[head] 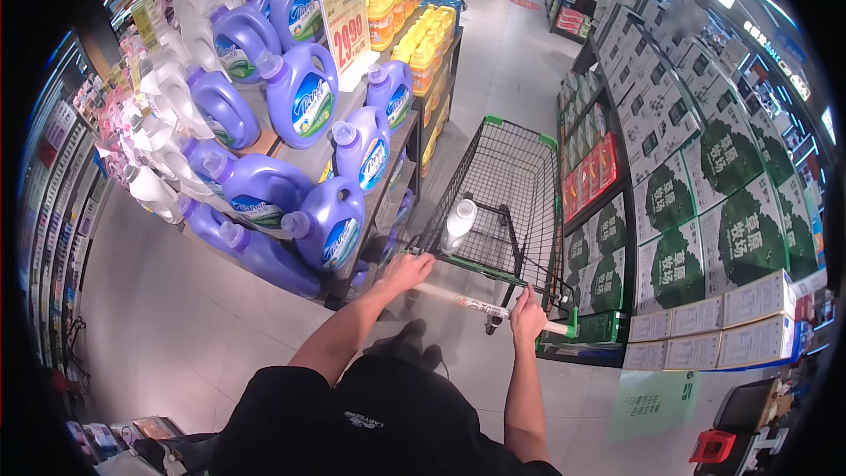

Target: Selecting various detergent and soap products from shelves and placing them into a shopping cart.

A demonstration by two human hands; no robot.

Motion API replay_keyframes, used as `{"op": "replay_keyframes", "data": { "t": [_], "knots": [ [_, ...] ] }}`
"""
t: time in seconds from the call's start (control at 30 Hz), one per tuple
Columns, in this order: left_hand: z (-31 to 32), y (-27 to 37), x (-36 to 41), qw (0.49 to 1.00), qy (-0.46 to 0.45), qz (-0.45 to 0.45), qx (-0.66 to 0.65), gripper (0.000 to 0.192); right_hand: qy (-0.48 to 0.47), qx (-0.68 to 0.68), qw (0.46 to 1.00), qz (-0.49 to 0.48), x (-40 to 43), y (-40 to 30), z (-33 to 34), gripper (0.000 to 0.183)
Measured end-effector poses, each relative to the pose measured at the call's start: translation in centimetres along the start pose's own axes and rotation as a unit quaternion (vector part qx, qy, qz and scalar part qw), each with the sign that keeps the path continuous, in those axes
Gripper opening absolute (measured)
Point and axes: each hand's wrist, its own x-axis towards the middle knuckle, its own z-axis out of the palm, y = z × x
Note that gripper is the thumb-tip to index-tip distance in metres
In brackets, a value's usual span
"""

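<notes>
Both my hands are on the bar of a wire shopping cart [509, 175] with green corner pieces. My left hand [408, 271] is closed round the left end of the pale handle [462, 299], close to the basket's rim. Nearer the right end, my right hand [528, 317] grips the same handle, its thumb pointing forward along the top. A white bottle [459, 226] stands in the basket at its near left; the rest of the wire floor shows nothing else.
On the left, a display holds purple detergent jugs [304, 96], a price sign [347, 30] and yellow-capped jugs [423, 46]. Stacked printed cartons [733, 211] line the right, close to the cart. A tiled aisle [492, 66] runs ahead between them.
</notes>
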Motion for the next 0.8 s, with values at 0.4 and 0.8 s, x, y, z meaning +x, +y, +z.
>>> {"op": "replay_keyframes", "data": {
  "t": [0.4, 0.8],
  "knots": [
    [2.6, -5.5, 10.1, 0.997, 0.078, -0.014, 0.013, 0.009, -0.005, 0.033, 0.999, -0.04, 12.8, -3.8, 4.4, 0.041],
    [4.9, -13.1, 24.6, 0.998, 0.042, -0.041, 0.006, 0.013, -0.069, 0.017, 0.997, -0.019, 28.8, -8.7, 9.7, 0.045]
  ]
}}
